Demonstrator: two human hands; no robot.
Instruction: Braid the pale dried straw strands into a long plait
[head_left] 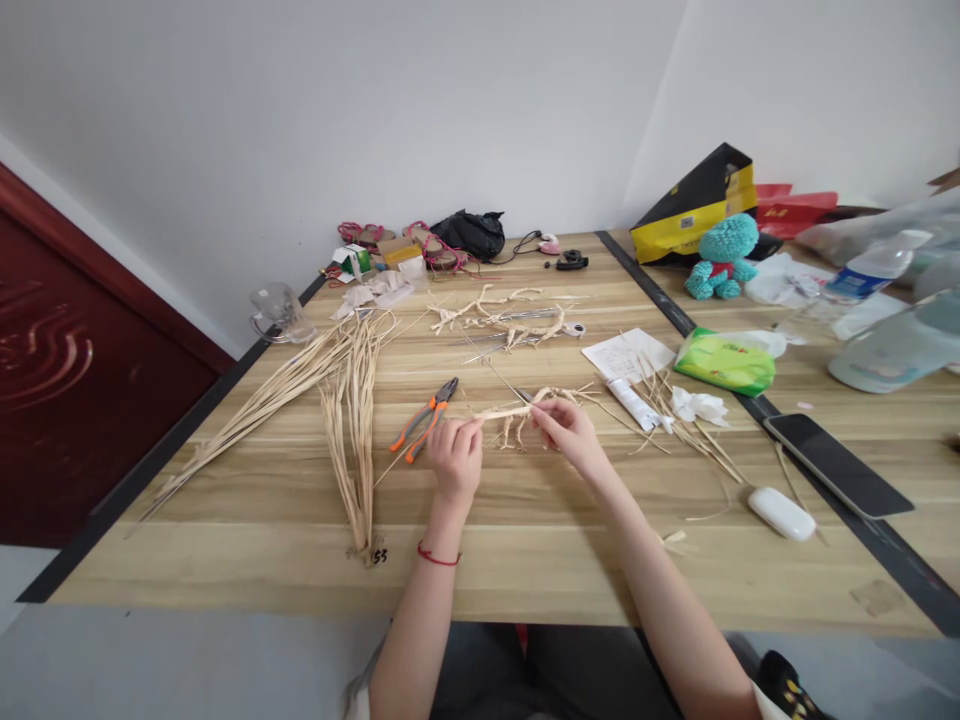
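Observation:
Between my two hands stretches a pale, straw-wrapped strip. My left hand pinches its left end with closed fingers. The fingertips of my right hand close on its right end. Just behind and beneath my hands lies a small branched figure woven from straw, partly covered by the right hand. Pliers with orange and grey handles rest on the table left of my left hand. Farther back are more branched straw pieces, with thin metal tools among them.
Long straw bundles spread over the table's left side, near a glass mug. To the right are a white tube, a green tissue pack, a phone and a white case. A turquoise crocheted doll sits behind.

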